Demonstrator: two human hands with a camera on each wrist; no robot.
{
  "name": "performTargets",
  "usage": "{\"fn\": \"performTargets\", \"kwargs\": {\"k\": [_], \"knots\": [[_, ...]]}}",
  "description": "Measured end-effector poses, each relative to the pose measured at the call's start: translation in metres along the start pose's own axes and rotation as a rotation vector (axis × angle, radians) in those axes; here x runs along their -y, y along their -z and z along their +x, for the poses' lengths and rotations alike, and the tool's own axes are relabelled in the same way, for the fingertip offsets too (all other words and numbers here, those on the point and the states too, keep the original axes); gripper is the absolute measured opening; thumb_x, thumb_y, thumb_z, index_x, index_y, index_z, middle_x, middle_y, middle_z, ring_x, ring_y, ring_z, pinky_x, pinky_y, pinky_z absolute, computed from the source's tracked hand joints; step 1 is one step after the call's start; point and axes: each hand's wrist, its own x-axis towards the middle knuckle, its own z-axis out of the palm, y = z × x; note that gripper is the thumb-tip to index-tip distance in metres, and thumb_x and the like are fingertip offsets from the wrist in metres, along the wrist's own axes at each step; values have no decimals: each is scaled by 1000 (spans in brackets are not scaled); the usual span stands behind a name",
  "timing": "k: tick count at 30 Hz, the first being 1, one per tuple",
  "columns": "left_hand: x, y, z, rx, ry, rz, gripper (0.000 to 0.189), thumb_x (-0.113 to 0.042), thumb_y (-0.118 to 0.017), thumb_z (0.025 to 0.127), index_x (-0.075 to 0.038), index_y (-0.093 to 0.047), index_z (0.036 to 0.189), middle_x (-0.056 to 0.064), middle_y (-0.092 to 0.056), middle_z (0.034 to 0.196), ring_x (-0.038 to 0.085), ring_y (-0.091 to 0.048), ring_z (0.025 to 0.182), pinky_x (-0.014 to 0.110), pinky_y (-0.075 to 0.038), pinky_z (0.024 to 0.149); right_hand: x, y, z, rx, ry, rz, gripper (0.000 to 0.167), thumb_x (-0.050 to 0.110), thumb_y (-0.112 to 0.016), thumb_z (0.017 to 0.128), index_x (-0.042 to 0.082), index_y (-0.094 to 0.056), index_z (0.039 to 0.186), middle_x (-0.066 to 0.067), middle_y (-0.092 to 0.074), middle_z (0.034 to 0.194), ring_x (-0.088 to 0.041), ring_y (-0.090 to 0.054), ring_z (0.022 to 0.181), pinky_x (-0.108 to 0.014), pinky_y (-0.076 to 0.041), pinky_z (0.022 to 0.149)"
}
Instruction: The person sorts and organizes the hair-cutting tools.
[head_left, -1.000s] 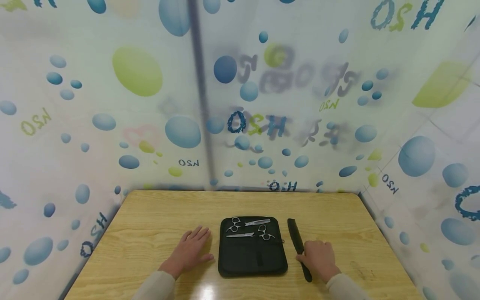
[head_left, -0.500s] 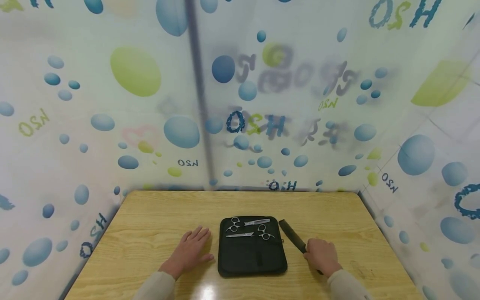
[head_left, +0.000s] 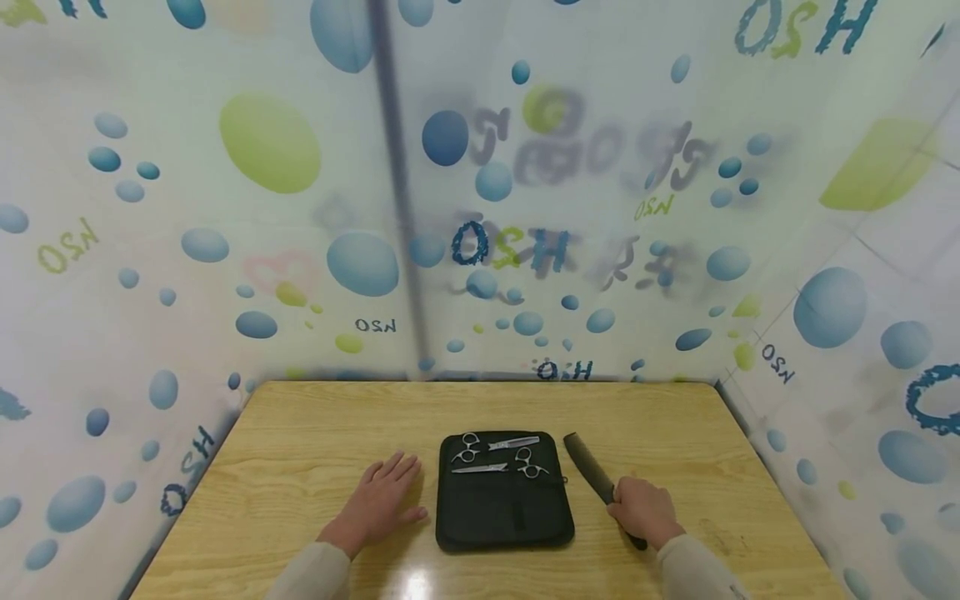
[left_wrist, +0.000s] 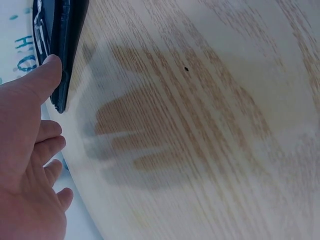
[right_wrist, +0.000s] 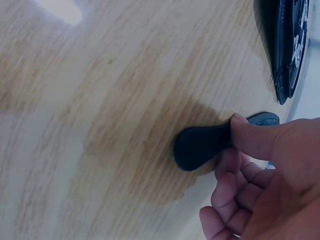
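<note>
My right hand (head_left: 647, 510) grips a black comb (head_left: 588, 467) by its handle, to the right of a black case (head_left: 502, 521). The comb's toothed end points up and to the left, close to the case's right side. In the right wrist view the rounded handle end (right_wrist: 192, 149) sticks out past the thumb. Two pairs of silver scissors lie on the case's upper half, one pair (head_left: 480, 468) on the left and another (head_left: 528, 467) on the right. My left hand (head_left: 381, 504) lies left of the case with its fingers extended, holding nothing.
The wooden table (head_left: 300, 442) extends on every side of the case. Behind it and at both sides stand walls (head_left: 187, 317) covered with blue and green bubble prints. A glare spot shows near the table's front.
The comb has swung from nearly upright to a leftward slant, its tip now nearer the case. My right hand has shifted slightly right. The left hand stays where it was.
</note>
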Motion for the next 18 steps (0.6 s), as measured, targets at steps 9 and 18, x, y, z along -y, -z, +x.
{"fn": "performTargets", "kwargs": {"k": [9, 18], "knots": [[-1, 2, -2, 12, 2, -5, 72, -46, -67, 88, -1, -48, 141, 14, -47, 149, 37, -35, 143, 57, -28, 115, -2, 0, 1, 1, 7, -12, 28, 22, -73, 84, 15, -53, 66, 4, -52, 64, -14, -47, 60, -35, -39, 60], [-4, 5, -2, 2, -11, -12, 71, -44, -67, 88, 1, -48, 141, 16, -47, 148, 38, -36, 142, 58, -29, 114, -5, 0, 0, -63, 40, 43, 50, 18, -72, 84, 19, -32, 53, 7, -28, 51, -11, -29, 50, -26, -22, 52]]}}
